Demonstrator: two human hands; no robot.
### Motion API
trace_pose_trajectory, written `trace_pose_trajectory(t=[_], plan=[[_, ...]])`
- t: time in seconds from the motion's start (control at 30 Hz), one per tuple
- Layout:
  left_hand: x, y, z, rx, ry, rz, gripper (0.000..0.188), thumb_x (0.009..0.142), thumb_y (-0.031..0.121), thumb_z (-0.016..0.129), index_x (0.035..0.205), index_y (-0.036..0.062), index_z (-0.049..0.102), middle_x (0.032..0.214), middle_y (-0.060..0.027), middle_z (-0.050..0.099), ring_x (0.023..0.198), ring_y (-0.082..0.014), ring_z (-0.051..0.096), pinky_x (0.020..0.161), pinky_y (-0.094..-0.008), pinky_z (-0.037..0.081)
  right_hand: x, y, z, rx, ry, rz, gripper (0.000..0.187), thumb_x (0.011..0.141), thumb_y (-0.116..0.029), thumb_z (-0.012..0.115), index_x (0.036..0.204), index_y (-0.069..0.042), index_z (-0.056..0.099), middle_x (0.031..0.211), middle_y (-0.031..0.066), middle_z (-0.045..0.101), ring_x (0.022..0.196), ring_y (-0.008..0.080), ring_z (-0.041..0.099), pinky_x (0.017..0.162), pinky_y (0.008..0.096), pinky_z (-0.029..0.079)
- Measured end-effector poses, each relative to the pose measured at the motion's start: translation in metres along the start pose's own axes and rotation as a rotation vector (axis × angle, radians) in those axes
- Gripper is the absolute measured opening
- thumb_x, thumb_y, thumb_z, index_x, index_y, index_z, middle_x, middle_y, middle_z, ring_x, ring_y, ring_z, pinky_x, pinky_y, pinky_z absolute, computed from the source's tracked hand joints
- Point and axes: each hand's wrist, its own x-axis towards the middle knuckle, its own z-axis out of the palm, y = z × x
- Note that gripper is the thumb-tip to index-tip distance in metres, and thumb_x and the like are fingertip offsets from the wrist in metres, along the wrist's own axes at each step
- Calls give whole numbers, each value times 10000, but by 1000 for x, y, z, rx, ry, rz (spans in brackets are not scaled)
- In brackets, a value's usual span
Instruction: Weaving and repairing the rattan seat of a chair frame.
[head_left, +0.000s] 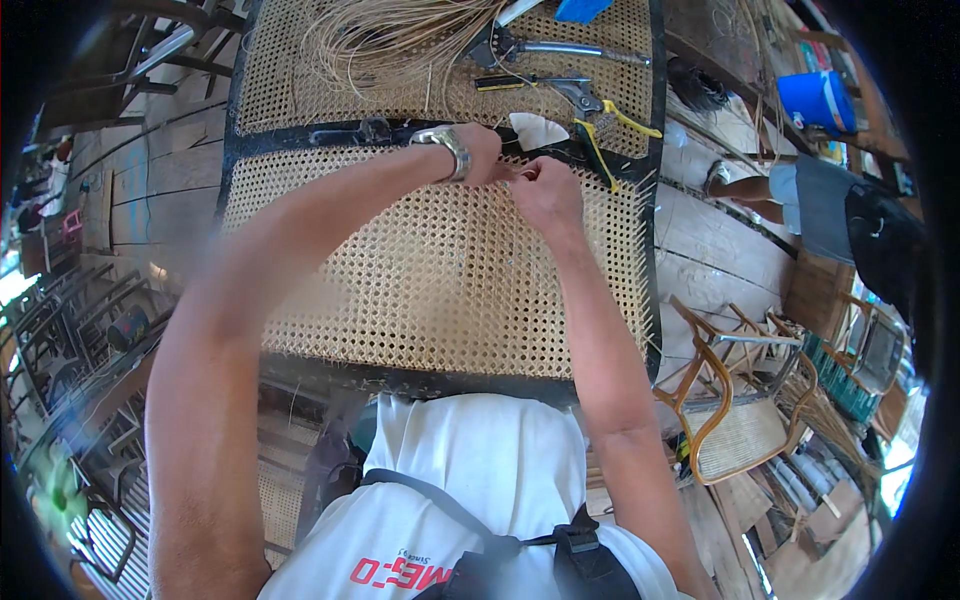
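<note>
Two bare hands meet at the far edge of the cane panel, just beside the black crossbar. Right hand: grip closed, thumb and forefinger appearing to pinch a thin tan strand. Left hand: fingers curled close by; whether this grip pinches the strand cannot be told, the fingertips being hidden.

The strand, judged by its thinness, is light, bendable and springy, liable to split if kinked; best held by the fingertips close to the weave. Its short visible run lies between the hands, pointing roughly left to right.

The panel lies flat, long axis left to right. It should prove light, fairly taut and fragile under a point load; best steadied along its edge.

Yellow-handled pliers lie near the right hand; a cane bundle lies farther off.
</note>
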Motion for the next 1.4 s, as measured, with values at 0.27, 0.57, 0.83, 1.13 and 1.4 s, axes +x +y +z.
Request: trace_pose_trajectory(t=[0.27, 0.57, 0.83, 1.13, 1.4], plan=[[-104, -53, -63, 277, 308, -211, 306, 975, 262, 563, 888, -2, 690, 789, -179, 708, 748, -320, 718, 696, -458, 576, -30, 23, -12, 160, 57, -392, 172, 868, -230, 706, 1005, -126, 699, 952, 84, 594, 848, 302, 639, 783, 399, 533], [-98, 1, 5, -220, 105, -41, 248, 965, 292, 574, 1007, 68, 673, 904, -179, 709, 825, -350, 703, 693, -480, 543, 22, 1, 19, 402, 100, -405, 138, 890, -185, 694, 969, -73, 702, 890, 89, 679, 816, 244, 673, 739, 353, 539], [-53, 6, -16, 75, 242, -70, 174, 903, 235, 601, 977, 115, 703, 902, -129, 728, 868, -321, 717, 734, -433, 576, 26, -2, -1, 162, 15, -39, 266, 789, -281, 753, 884, -32, 741, 866, 150, 736, 803, 278, 708, 758, 355, 535], [-37, 32, -58, 362, 117, -9, 229, 828, 157, 661, 1012, 49, 744, 992, -174, 743, 920, -305, 733, 763, -439, 597, 34, 7, -17, 305, -123, 78, 196, 742, -155, 803, 664, -38, 667, 628, 1, 599, 555, 97, 508, 531, 296, 393], [-35, 34, -43, 125, 92, -76, 223, 845, 148, 634, 998, 20, 734, 985, -181, 737, 937, -327, 725, 796, -451, 585, 37, 0, -20, 201, -115, 58, 218, 725, -125, 796, 633, -30, 624, 636, 14, 594, 588, 112, 523, 558, 316, 409]])
